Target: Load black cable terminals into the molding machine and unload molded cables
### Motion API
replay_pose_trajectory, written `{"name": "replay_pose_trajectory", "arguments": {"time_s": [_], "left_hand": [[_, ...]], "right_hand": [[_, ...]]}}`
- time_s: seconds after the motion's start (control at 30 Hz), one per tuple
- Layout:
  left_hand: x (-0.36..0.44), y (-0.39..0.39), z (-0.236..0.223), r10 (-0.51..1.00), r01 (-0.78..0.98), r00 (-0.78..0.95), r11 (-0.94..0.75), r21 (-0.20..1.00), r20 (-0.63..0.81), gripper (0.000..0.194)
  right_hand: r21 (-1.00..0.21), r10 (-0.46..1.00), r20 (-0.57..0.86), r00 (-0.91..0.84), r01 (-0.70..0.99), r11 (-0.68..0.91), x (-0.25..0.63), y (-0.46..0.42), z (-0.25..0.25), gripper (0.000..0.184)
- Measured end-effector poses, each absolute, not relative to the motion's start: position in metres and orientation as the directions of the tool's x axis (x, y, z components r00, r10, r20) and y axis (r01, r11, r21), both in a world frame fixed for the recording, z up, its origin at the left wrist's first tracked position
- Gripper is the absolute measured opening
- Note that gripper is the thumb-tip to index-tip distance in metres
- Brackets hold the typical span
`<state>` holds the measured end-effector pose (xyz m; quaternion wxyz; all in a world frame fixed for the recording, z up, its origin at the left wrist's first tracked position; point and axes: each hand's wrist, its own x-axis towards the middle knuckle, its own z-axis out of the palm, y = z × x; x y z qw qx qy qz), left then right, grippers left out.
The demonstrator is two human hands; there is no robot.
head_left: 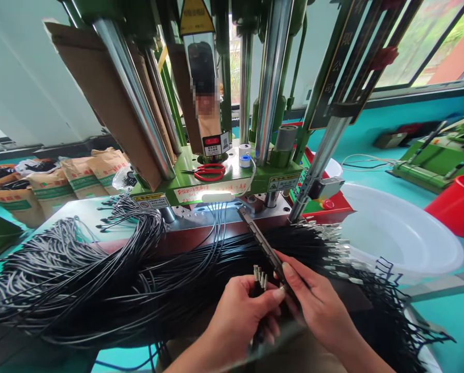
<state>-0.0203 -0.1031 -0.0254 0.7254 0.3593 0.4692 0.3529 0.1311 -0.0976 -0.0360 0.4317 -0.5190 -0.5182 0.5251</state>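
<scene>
In my left hand (244, 305) is a small bunch of black cables with silvery metal connectors (260, 275), pinched between thumb and fingers. My right hand (313, 295) grips a long dark metal bar (263, 243) with notches along it, tilted up and to the left. The two hands nearly meet at the bar's lower end. Beyond the bar's far tip stands a green press (235, 173), where several cables (217, 223) run into a lit gap. A thick heap of black cables (169, 280) lies across in front of the press, its silvery ends (335, 246) to the right.
Red-handled scissors (208, 172) and a blue-and-white tape roll (244, 160) lie on the press. To the right stand a white tub (398, 228) and a red bucket (459, 204). Paper sacks (53, 191) line the left wall. Branched black pieces (406, 311) pile up at lower right.
</scene>
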Motion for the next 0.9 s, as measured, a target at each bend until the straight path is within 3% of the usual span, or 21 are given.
{"name": "replay_pose_trajectory", "arguments": {"time_s": [0.1, 0.17, 0.37, 0.73, 0.9], "left_hand": [[-0.028, -0.103, -0.021, 0.834, -0.246, 0.346, 0.522, 0.817, -0.429, 0.038], [-0.029, -0.103, -0.019, 0.840, -0.245, 0.328, 0.518, 0.820, -0.432, 0.038], [-0.017, -0.101, -0.014, 0.867, -0.166, 0.235, 0.482, 0.860, -0.440, 0.029], [-0.013, -0.100, -0.017, 0.847, -0.078, 0.220, 0.511, 0.856, -0.485, 0.034], [-0.016, -0.095, -0.017, 0.859, -0.090, 0.213, 0.493, 0.866, -0.466, 0.037]], "right_hand": [[-0.971, 0.974, -0.218, -0.058, -0.087, -0.222, 0.137, -0.098, -0.040, 0.058], [-0.964, 0.972, -0.225, -0.068, -0.129, -0.233, 0.140, -0.098, -0.044, 0.057], [-0.981, 0.972, -0.164, -0.166, -0.076, -0.179, 0.139, -0.097, -0.047, 0.051], [-0.991, 0.977, -0.132, -0.171, 0.060, -0.123, 0.139, -0.098, -0.041, 0.053], [-0.977, 0.983, 0.043, -0.179, 0.199, 0.079, 0.138, -0.091, -0.044, 0.041]]}}
